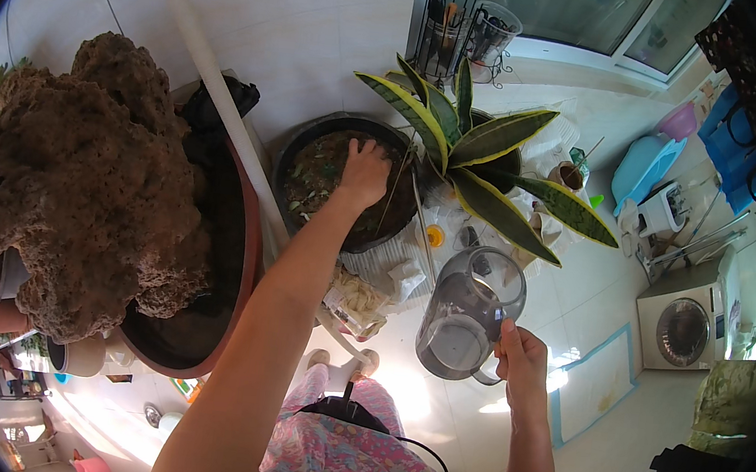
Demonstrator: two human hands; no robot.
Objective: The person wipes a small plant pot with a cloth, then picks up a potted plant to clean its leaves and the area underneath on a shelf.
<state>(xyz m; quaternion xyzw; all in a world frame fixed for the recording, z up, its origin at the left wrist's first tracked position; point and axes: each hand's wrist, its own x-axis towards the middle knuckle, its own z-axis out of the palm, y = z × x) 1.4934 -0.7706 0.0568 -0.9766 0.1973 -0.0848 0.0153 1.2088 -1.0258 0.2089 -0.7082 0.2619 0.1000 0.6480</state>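
Observation:
My left hand (365, 172) reaches into a round black plant pot (285, 150), its fingers bent down at the surface of dark soil (322, 161) with small green seedlings or leaves. Whether the fingers hold anything is hidden. With my right hand (521, 355) I grip the handle of a clear grey pitcher (456, 313), tilted over the floor to the right of the pot. A little water seems to lie in it. A potted snake plant (456, 147) with yellow-edged leaves stands just beyond, to the right of the black pot.
At the left a large porous rock (78, 191) stands in a wide reddish-brown basin (251, 250). A pale pole (208, 73) slants between basin and pot. Plastic wrapping and a dry leafy bundle (354, 302) lie near the pot. A washing machine (682, 330) stands at the far right.

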